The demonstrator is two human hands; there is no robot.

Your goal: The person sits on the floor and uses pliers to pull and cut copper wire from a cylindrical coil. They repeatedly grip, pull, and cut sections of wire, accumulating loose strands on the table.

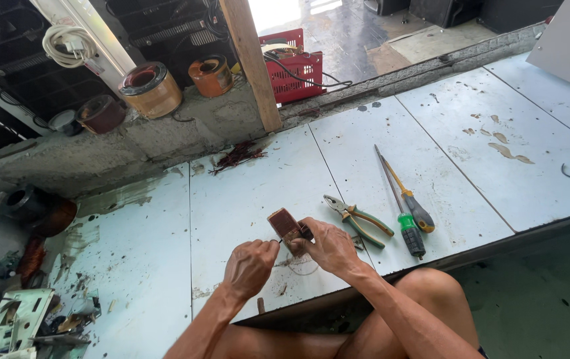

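— Coil block (285, 225), small and brown, where is it?
— Low in the middle of the view, held just above the pale tabletop (245, 193), near its front edge.
— Who has it?
— The right hand (330, 247) is wrapped around its lower end, grip closed on it. The left hand (250, 267) sits just beside, fingers pinched together near the block; it may be holding a thin wire, but that is too fine to tell.
— What lies around?
— Pliers (358, 220) with green handles just to the right of the hands, then two screwdrivers (405, 209) side by side, one with a green grip, one yellow and grey. A tuft of reddish wire scraps (237, 156) lies farther back by a wooden post (253, 63).
— And behind?
— Round copper-wound coils (152, 88) on a concrete ledge, and a red plastic crate (295, 66) beyond.
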